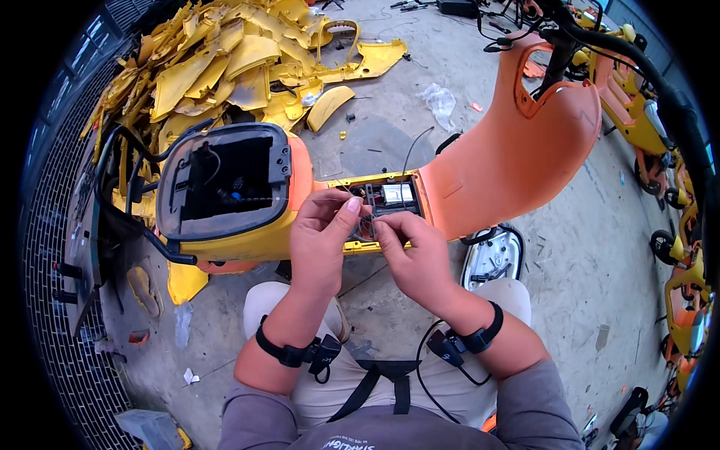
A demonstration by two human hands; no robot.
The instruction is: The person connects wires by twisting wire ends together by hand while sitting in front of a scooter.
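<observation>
An electric scooter stands across in front of me, with an orange front shield [495, 150] at right and a yellow rear body [240, 244] at left. Between them, the floorboard compartment [414, 196] lies uncovered, with a silver box [396, 193] and wiring inside. Over its near edge, my left hand [324, 236] pinches a thin wire between thumb and forefinger. My right hand [416, 255], close beside it, is closed at the fingertips on thin dark wires [365, 227]. The fingers partly cover the wires' ends. A loose black cable [409, 161] sticks up from the compartment's far side.
The seat opening [244, 184] gapes at left, with a black rail [112, 202] around the rear. Yellow panels [225, 60] lie heaped at the far left. A silver-grey tray with loose parts [491, 259] rests on the floor by my right knee. More scooters [682, 292] line the right side.
</observation>
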